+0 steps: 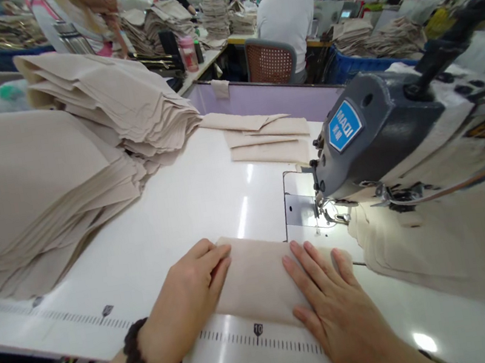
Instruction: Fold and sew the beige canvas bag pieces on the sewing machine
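A small folded beige fabric piece (258,277) lies on the white sewing table (183,215) near its front edge. My left hand (188,300) rests at the piece's left edge with fingers together, pressing on it. My right hand (336,308) lies flat on the piece's right part, fingers stretched out. The grey sewing machine (373,136) with a blue label stands just to the right; its needle and presser foot (328,214) are a short way beyond the fabric.
Tall stacks of beige fabric (39,177) fill the table's left side. A few cut pieces (267,137) lie at the back. More beige cloth (441,248) hangs under the machine at right. A ruler strip (257,332) runs along the front edge. A seated person (286,21) works beyond.
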Demonstrator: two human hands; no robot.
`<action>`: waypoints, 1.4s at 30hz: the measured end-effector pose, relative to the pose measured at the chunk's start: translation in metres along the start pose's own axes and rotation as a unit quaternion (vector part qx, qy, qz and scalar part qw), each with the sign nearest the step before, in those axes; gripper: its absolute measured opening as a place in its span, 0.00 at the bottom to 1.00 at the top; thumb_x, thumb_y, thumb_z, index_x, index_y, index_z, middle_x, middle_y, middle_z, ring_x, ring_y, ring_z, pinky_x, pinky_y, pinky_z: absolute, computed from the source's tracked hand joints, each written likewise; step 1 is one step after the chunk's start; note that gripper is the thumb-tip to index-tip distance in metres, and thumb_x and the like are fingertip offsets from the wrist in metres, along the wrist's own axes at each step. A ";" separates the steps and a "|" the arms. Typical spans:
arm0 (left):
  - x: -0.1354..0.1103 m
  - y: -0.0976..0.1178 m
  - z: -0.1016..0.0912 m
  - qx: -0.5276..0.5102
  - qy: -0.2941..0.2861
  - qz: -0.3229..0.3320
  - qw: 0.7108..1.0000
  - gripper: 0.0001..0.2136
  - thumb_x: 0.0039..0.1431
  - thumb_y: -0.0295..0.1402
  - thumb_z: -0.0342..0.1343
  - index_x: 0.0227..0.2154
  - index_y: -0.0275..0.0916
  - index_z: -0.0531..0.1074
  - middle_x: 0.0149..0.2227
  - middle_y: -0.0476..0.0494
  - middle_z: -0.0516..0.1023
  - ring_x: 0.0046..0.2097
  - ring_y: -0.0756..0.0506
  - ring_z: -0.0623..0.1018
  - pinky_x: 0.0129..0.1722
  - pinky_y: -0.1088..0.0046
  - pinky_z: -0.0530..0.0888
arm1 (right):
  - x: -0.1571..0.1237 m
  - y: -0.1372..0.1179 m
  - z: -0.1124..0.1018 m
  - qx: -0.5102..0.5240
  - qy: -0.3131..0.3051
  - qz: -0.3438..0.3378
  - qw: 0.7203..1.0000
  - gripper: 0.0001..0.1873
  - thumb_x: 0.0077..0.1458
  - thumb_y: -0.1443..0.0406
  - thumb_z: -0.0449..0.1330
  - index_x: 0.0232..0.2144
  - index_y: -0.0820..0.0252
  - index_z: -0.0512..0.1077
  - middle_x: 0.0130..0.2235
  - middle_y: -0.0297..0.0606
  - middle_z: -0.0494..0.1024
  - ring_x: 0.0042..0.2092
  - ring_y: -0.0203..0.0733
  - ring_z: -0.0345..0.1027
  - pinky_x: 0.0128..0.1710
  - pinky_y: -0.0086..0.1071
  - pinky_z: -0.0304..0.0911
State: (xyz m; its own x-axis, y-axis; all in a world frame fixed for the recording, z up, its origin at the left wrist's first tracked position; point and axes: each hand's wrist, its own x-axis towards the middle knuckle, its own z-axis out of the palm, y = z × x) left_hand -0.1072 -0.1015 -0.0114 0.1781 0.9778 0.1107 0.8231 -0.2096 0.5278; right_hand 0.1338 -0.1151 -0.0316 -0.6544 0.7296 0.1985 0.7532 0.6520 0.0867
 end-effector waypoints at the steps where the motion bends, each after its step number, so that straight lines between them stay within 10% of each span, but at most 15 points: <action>1: 0.000 0.000 0.000 0.000 0.000 -0.002 1.000 0.12 0.62 0.34 0.43 0.38 0.39 0.71 0.31 0.48 0.69 0.32 0.50 0.72 0.34 0.73 0.69 | 0.000 0.001 0.001 -0.003 0.002 -0.004 1.000 0.27 0.57 0.65 0.47 0.58 0.64 0.54 0.60 0.46 0.55 0.59 0.54 0.49 0.53 0.52 0.43; 15: 0.002 0.009 -0.004 0.081 -0.011 -0.037 0.996 0.12 0.62 0.33 0.42 0.34 0.38 0.71 0.32 0.46 0.69 0.31 0.48 0.72 0.33 0.70 0.71 | 0.001 0.004 0.005 -0.017 0.037 -0.032 0.999 0.25 0.57 0.65 0.45 0.56 0.67 0.57 0.59 0.49 0.58 0.57 0.56 0.52 0.50 0.52 0.45; 21: 0.007 0.013 -0.005 0.145 -0.031 0.194 0.970 0.17 0.63 0.25 0.34 0.48 0.37 0.64 0.52 0.40 0.67 0.53 0.46 0.67 0.50 0.68 0.68 | 0.000 0.002 0.003 -0.005 0.013 -0.014 1.000 0.25 0.58 0.65 0.45 0.58 0.65 0.55 0.60 0.47 0.55 0.58 0.55 0.51 0.51 0.56 0.45; 24: 0.012 0.020 -0.002 0.145 -0.067 0.219 0.963 0.19 0.64 0.25 0.31 0.51 0.37 0.62 0.53 0.41 0.68 0.52 0.48 0.69 0.50 0.71 0.68 | 0.000 -0.001 0.003 0.012 -0.019 0.010 1.000 0.26 0.58 0.64 0.47 0.59 0.61 0.54 0.61 0.47 0.53 0.59 0.55 0.49 0.51 0.58 0.46; 28: 0.007 0.035 0.014 0.182 -0.084 0.222 0.954 0.20 0.62 0.38 0.45 0.55 0.38 0.59 0.58 0.39 0.62 0.57 0.35 0.63 0.54 0.51 0.62 | 0.001 -0.002 0.000 0.043 -0.050 0.048 0.997 0.28 0.59 0.59 0.49 0.60 0.56 0.51 0.62 0.46 0.49 0.62 0.56 0.42 0.53 0.60 0.45; 42: -0.008 -0.010 0.027 0.302 0.068 0.164 0.937 0.34 0.61 0.51 0.32 0.53 0.21 0.59 0.58 0.19 0.56 0.59 0.28 0.58 0.50 0.46 0.64 | 0.003 -0.001 -0.012 0.118 -0.083 0.093 0.985 0.28 0.61 0.54 0.47 0.61 0.53 0.50 0.64 0.46 0.44 0.63 0.58 0.34 0.54 0.65 0.39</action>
State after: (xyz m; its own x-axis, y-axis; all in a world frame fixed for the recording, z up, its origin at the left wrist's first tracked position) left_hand -0.1025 -0.1069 -0.0399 0.4385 0.8427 0.3123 0.8982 -0.4225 -0.1213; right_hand 0.1321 -0.1158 -0.0198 -0.5226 0.8522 0.0259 0.8380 0.5190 -0.1686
